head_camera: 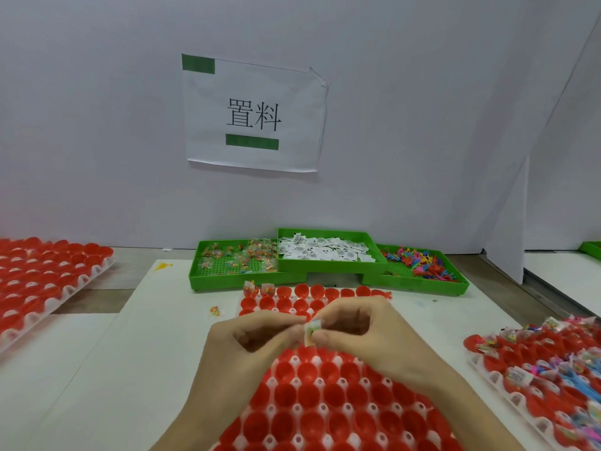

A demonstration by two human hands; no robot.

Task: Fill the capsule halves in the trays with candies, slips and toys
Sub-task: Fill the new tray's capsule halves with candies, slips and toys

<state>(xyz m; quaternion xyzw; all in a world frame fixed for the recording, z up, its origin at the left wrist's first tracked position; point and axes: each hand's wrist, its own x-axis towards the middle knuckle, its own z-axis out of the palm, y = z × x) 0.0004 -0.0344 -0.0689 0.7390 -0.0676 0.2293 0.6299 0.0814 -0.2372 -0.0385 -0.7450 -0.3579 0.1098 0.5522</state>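
Both hands meet at centre frame, above the near tray (325, 402) of red capsule halves (312, 372). The left hand (250, 340) and right hand (364, 330) both have fingers curled in, thumb and fingertips pinching one small candy packet (311, 330) between them. The packet hangs roughly upright, long axis running up and down the frame, lower edge pointing at the empty halves directly beneath. That is the relation that counts: the open cups lie straight below the fingers, so a short drop should do it. Only two halves, at the tray's upper left corner, hold candy packets (258, 289); the filling looks barely begun. One stray candy (215, 310) lies on the white mat left of the tray. Further up the frame sit three green bins: candies (240, 258), slips (325, 249), toys (419, 262). The left hand is nearer the candy bin, the right nearer the toys.
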